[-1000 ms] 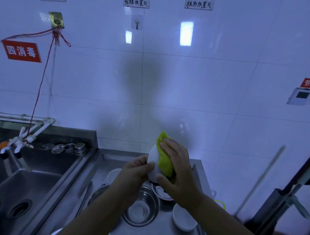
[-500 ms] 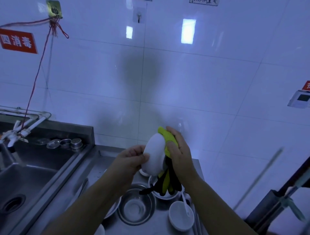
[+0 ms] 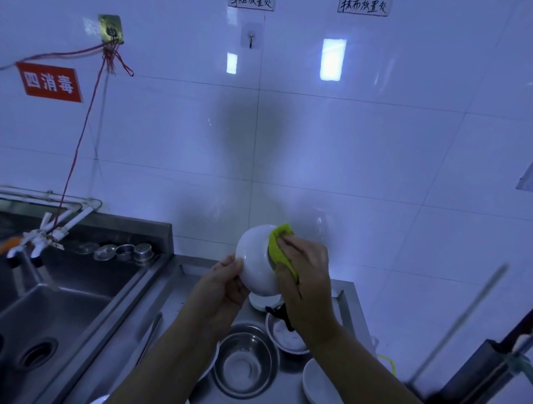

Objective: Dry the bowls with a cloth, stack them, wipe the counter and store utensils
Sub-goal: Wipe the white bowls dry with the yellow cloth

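Gripped by L hand (image 3: 227, 284) at its near-left rim, white bowl (image 3: 258, 259) is held tilted above steel counter (image 3: 173, 291). R hand (image 3: 305, 265) presses yellow cloth (image 3: 279, 248) w/ curled fingers against bowl's right side. Metal bowl (image 3: 245, 360) sits below, near.

1. A red sign (image 3: 49, 82) on the white tiled wall (image 3: 346, 161) at left reads "四消毒" in white characters.
2. A white label (image 3: 364, 5) at the wall's top edge — handwritten — reads "抹布放置处".
3. A second label (image 3: 250, 3) beside it is cut off — only "放置处" is legible.
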Demonstrator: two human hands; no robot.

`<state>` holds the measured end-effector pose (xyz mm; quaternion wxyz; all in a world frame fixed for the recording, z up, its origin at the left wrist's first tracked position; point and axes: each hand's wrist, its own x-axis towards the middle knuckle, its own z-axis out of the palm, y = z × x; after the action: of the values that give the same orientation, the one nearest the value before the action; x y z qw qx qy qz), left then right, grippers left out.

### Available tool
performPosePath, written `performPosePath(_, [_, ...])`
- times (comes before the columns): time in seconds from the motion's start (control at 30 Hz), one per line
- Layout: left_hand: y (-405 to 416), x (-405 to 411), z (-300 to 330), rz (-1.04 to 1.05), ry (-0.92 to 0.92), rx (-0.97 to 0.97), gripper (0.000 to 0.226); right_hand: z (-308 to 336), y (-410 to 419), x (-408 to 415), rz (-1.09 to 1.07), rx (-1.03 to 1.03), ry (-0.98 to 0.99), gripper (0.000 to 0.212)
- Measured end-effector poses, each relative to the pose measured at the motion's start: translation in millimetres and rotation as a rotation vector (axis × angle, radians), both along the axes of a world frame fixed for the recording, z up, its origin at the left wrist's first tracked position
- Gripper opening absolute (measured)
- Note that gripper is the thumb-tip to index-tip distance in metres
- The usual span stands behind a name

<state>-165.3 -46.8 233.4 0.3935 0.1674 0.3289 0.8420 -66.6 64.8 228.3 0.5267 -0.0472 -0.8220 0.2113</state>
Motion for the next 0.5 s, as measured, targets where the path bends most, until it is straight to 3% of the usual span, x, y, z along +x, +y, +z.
performPosePath(0.13, [-4, -10, 0, 0.019, -0.032, -0.014, 0.024, -11, 10, 9, 0.067, 0.169, -0.066, 0.031])
performPosePath(0.23, [-6, -6, -6, -0.019, -0.032, -0.061, 0.024, -8, 23, 13, -0.007, 0.210, -0.107, 0.031])
performPosePath(0.5, [-2, -2, 1, 0.019, 0.058, -0.136, 0.016, -22, 4, 3, 0.016, -0.022, -0.065, 0.041])
